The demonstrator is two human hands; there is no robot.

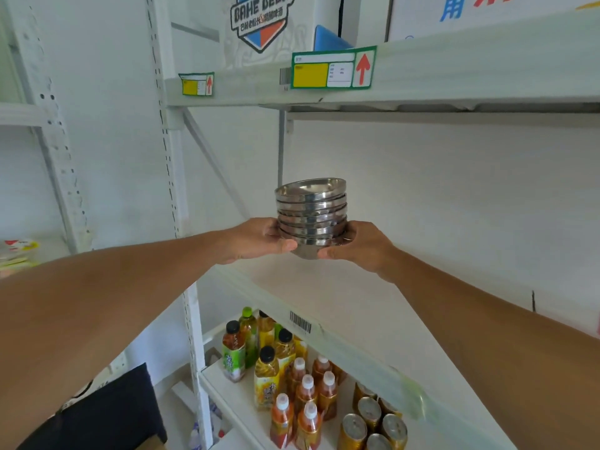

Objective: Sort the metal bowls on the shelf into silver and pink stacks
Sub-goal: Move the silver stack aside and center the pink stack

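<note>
A stack of several silver metal bowls [311, 213] is held upright above the white middle shelf [341, 297], near its left end. My left hand [259, 239] grips the stack's lower left side, thumb under the bottom bowl. My right hand [358, 245] grips the lower right side in the same way. The stack's base looks slightly off the shelf surface. No pink bowls are in view.
The upper shelf edge [422, 76] with yellow price labels hangs close above, carrying cardboard boxes [263, 24]. The lower shelf holds drink bottles [266, 368] and cans [370, 420]. A white upright post [168, 157] stands to the left. The shelf stretches bare to the right.
</note>
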